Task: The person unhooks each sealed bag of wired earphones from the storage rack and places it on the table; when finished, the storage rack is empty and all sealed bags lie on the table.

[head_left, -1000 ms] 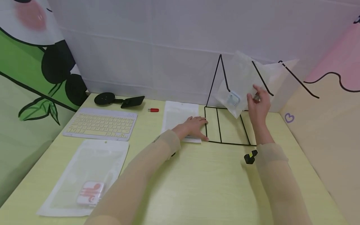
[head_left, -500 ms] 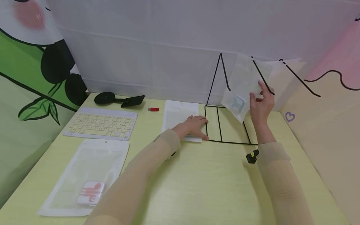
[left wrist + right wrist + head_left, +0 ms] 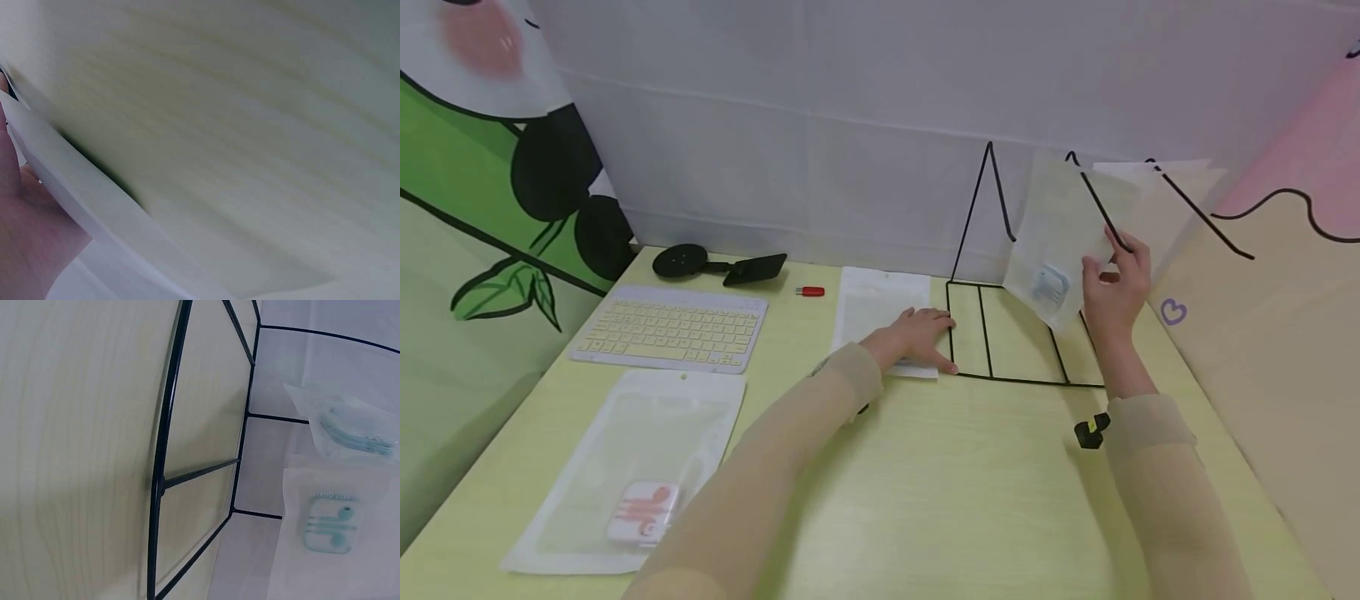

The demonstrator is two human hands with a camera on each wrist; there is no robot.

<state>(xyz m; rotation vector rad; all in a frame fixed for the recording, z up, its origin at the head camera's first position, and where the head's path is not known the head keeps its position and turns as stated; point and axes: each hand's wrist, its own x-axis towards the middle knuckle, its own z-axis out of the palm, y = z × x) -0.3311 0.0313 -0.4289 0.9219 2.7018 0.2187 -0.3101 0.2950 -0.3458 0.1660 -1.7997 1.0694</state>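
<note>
Bracing the rack (image 3: 985, 333), presumably against tipping, your left grip (image 3: 917, 337) splays unclenched; your right grip (image 3: 1118, 283) sits by the pouch (image 3: 1052, 233); whether it pinches, I can't tell.

A translucent white bag (image 3: 1048, 208) tilts on the black wire rack (image 3: 990, 377)'s middle prong, a pale blue item (image 3: 1050, 286) at its bottom, its right edge at the right grip (image 3: 1117, 290). The rack stands upright at the tabletop (image 3: 977, 483)'s far right, base touching the left grip (image 3: 916, 340); a second bag (image 3: 1180, 196) hangs on its right prong.
</note>
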